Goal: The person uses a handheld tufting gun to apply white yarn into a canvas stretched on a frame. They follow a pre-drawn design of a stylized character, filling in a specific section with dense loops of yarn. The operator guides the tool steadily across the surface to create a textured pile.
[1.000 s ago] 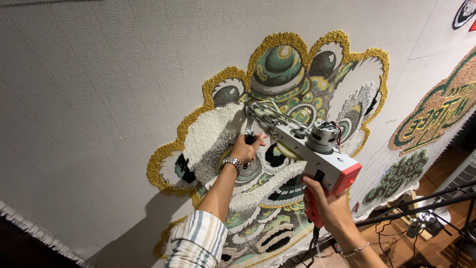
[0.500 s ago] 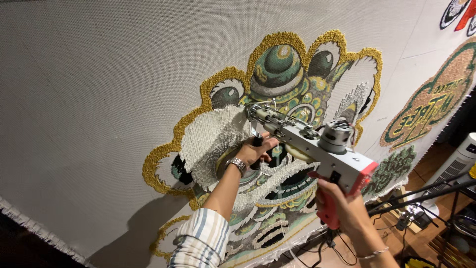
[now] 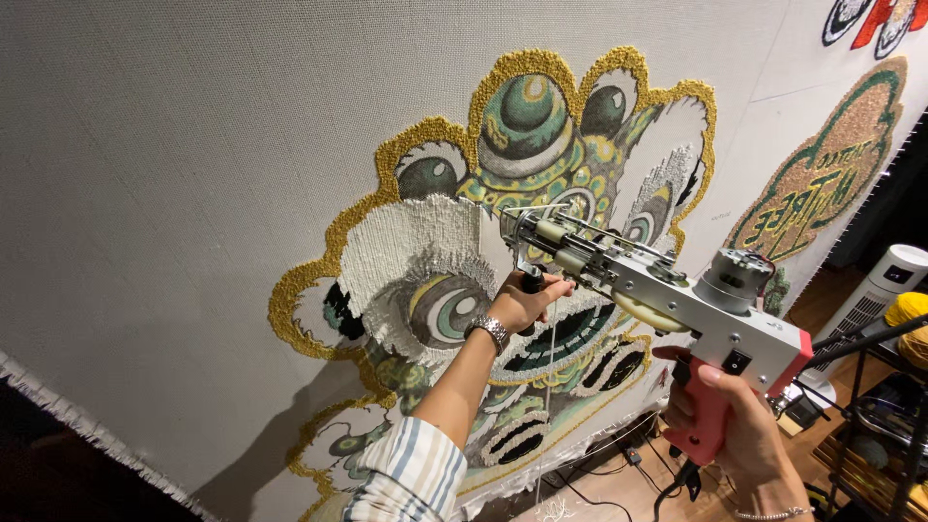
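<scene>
Grey metal forms the body of a tufting gun (image 3: 657, 290), which is held up against a stretched pale cloth (image 3: 193, 174), its needle end at the multicoloured tufted design (image 3: 522, 145). Its black front handle (image 3: 533, 283) is gripped by the left hand (image 3: 527, 302), fingers closed round it. Its pink rear grip (image 3: 710, 425) is clasped by the right hand (image 3: 744, 435), lower right.

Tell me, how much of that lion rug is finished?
Most of the lion looks tufted: gold border, green eyes, white fur. In hand: the tufting gun, its tip against the cloth near the middle, left hand on the front grip, right hand on the pink handle. A bare patch remains at upper right.
</scene>
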